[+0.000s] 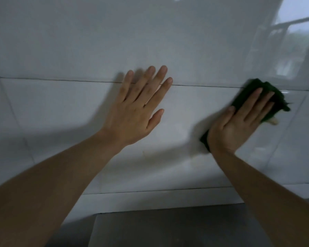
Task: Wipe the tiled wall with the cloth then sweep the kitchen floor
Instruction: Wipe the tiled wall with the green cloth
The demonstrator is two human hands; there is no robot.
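Observation:
The white tiled wall (78, 50) fills most of the view, crossed by thin dark grout lines. My right hand (239, 122) presses a dark green cloth (273, 97) flat against the wall at the right, fingers straight and spread over it. The cloth sticks out above the fingertips and below the heel of the hand. My left hand (137, 107) lies flat on the wall in the middle, fingers straight across a grout line, holding nothing.
A grey countertop (168, 229) runs along the foot of the wall at the bottom. A window (300, 32) with bars shows as a reflection in the glossy tiles at the upper right.

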